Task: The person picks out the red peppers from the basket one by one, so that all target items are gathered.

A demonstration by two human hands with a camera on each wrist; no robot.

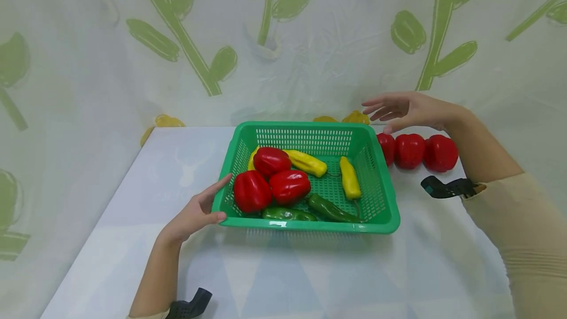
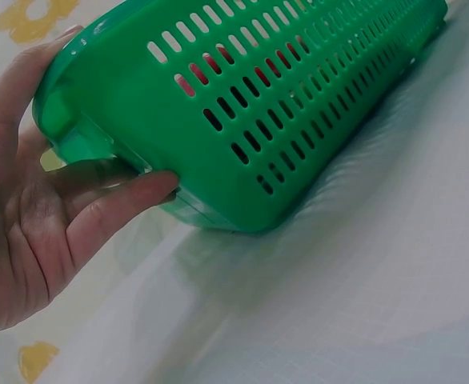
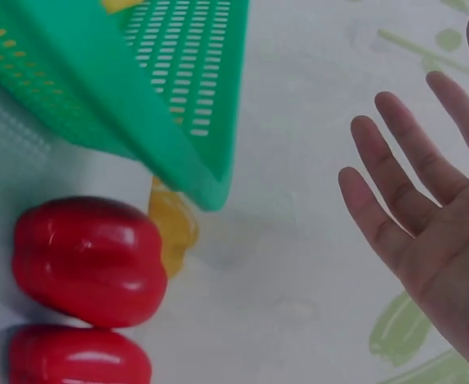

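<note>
A green plastic basket (image 1: 305,225) stands on the table. Three red bell peppers (image 1: 252,191), several yellow peppers (image 1: 306,163) and green peppers (image 1: 334,209) lie inside it. My left hand (image 1: 195,215) holds the basket's left end near the front corner; in the left wrist view the thumb presses the end wall and other fingers go partly out of sight behind it. At the far right, my right hand (image 1: 412,108) hovers with nothing in it, fingers spread in the right wrist view. Below it three more red bell peppers (image 1: 409,151) sit in a row beside the basket.
The white table (image 1: 177,176) has pale blue triangles toward the front. A curtain (image 1: 328,63) printed with green plants hangs close behind its back edge. Black straps with devices (image 1: 447,187) sit on both wrists.
</note>
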